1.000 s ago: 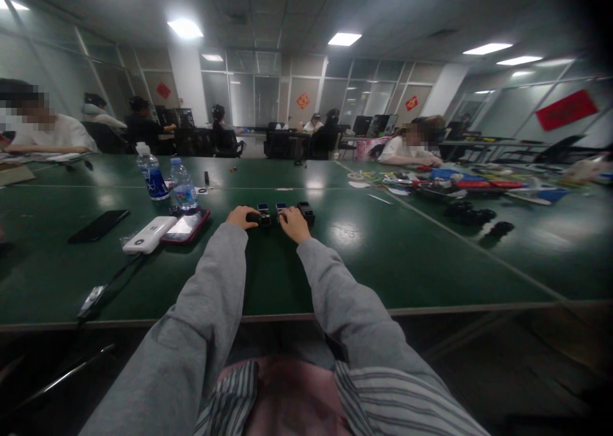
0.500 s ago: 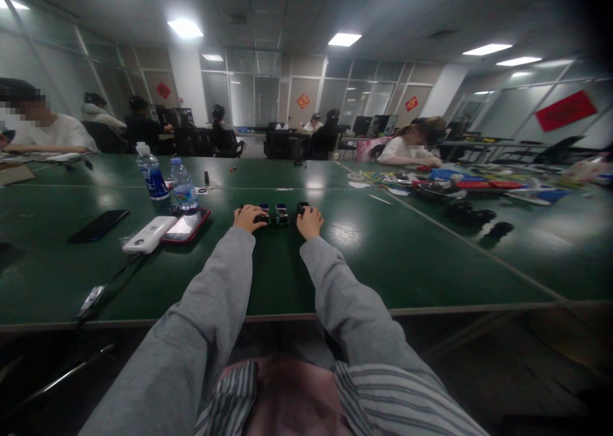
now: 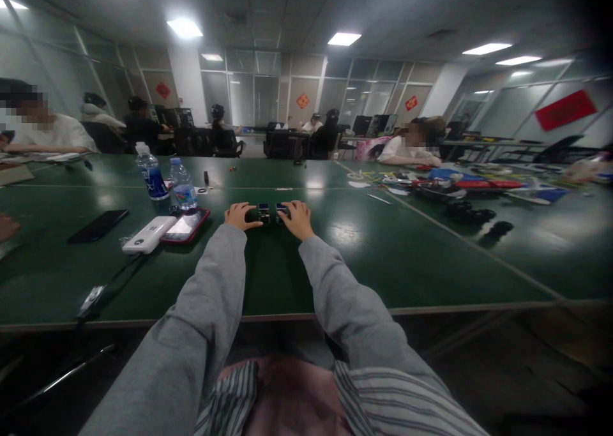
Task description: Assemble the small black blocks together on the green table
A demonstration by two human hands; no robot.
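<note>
Two small box-like devices with blue tops stand side by side on the green table point(image 3: 412, 257). My left hand point(image 3: 236, 216) is beside the left device point(image 3: 264, 214), thumb and fingers curved around a small dark block point(image 3: 251, 215) that is hard to make out. On the other side, my right hand point(image 3: 299, 219) has its thumb and fingers on the right device point(image 3: 280, 210) and partly covers it. Whether a black block is still under the right palm is hidden.
To the left are a white power bank point(image 3: 149, 235) with a cable, a red-edged phone point(image 3: 188, 225), a black phone point(image 3: 98, 226) and two water bottles point(image 3: 183, 186). Dark round parts point(image 3: 469, 214) and a cluttered pile point(image 3: 460, 182) lie right. People sit around.
My left hand has moved a little left, off the left device. My right hand has moved left from the black block onto the right device. Another person's hand shows at the left edge.
</note>
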